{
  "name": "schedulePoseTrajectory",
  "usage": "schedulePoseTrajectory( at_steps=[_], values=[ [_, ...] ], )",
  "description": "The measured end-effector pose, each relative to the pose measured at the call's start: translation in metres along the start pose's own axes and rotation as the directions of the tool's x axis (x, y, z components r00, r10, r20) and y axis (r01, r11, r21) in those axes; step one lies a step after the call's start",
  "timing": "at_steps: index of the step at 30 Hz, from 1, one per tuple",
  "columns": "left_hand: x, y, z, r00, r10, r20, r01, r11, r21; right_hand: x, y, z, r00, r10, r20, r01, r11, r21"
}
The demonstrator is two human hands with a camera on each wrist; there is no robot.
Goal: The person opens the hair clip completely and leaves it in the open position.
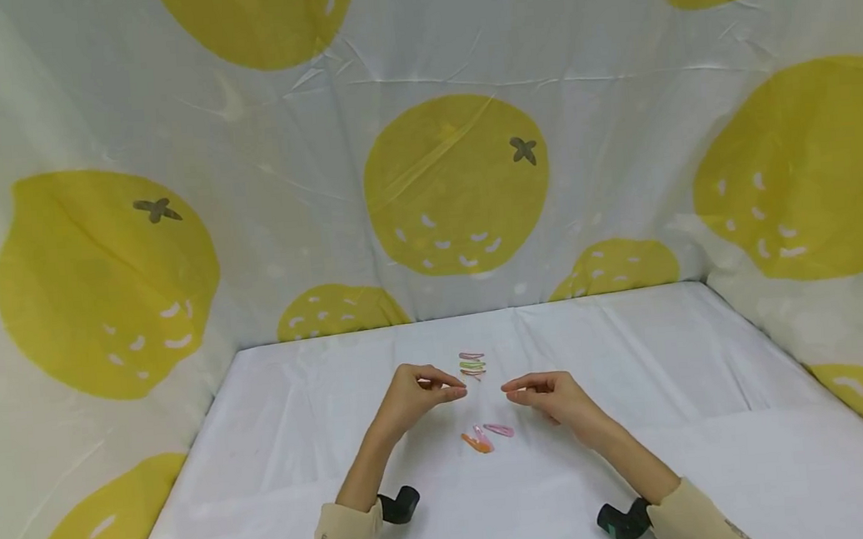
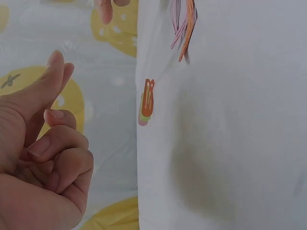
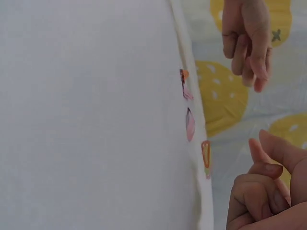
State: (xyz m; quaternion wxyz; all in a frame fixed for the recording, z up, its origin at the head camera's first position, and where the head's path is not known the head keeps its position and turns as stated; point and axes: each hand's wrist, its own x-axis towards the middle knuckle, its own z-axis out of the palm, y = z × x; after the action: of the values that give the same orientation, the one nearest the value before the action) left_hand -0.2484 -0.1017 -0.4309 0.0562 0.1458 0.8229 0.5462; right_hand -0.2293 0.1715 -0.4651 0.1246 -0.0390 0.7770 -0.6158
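Several snap hair clips lie on the white cloth in two groups. In the far group, a pink clip (image 1: 471,356), a green clip (image 1: 472,365) and an orange-red clip (image 1: 176,185) would be one row; in the head view they lie close together. Nearer the person, an orange clip (image 1: 478,445) and two pink clips (image 1: 499,429) are fanned out. My left hand (image 1: 421,394) hovers left of the gap between the groups, thumb and index close together, nothing visible between them. Facing it from the right, my right hand (image 1: 557,398) hovers likewise, with no clip visible in its fingers.
White cloth (image 1: 279,447) covers the table. A curtain printed with yellow fruit (image 1: 456,184) hangs behind and at both sides. Each wrist wears a black camera mount (image 1: 400,505) below a beige sleeve (image 1: 345,538).
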Motion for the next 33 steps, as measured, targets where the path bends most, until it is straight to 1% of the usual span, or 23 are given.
schedulePoseTrajectory(
  at_steps=[5,9,12,16,21,27,30,33],
  values=[
    [-0.01,-0.006,0.003,0.999,-0.039,0.006,0.039,0.999,-0.001,-0.007,0.004,0.01,1.0,-0.006,-0.003,0.006,1.0,-0.025],
    [-0.013,-0.013,0.008,0.998,-0.061,-0.003,0.061,0.998,0.004,-0.007,0.009,0.018,1.0,-0.026,-0.004,0.026,0.998,-0.053],
    [-0.014,-0.015,0.011,0.998,-0.067,-0.006,0.067,0.998,-0.002,-0.006,0.016,0.021,0.998,-0.062,0.011,0.062,0.995,-0.08],
    [-0.014,-0.016,0.016,0.997,-0.071,0.003,0.071,0.997,-0.015,-0.005,0.022,0.023,0.991,-0.128,0.038,0.133,0.98,-0.151],
    [-0.013,-0.016,0.021,0.997,-0.071,0.021,0.071,0.997,-0.005,-0.007,0.022,0.023,0.982,-0.182,0.047,0.188,0.958,-0.216],
    [-0.011,-0.019,0.029,0.998,-0.035,0.051,0.033,0.999,0.032,-0.006,0.023,0.025,0.978,-0.206,0.037,0.208,0.936,-0.286],
    [-0.011,-0.019,0.033,0.998,-0.029,0.057,0.026,0.999,0.039,-0.007,0.022,0.025,0.98,-0.196,0.035,0.198,0.942,-0.272],
    [-0.011,-0.018,0.035,0.998,-0.031,0.053,0.029,0.999,0.038,-0.007,0.021,0.025,0.981,-0.191,0.035,0.194,0.954,-0.227]
  ],
)
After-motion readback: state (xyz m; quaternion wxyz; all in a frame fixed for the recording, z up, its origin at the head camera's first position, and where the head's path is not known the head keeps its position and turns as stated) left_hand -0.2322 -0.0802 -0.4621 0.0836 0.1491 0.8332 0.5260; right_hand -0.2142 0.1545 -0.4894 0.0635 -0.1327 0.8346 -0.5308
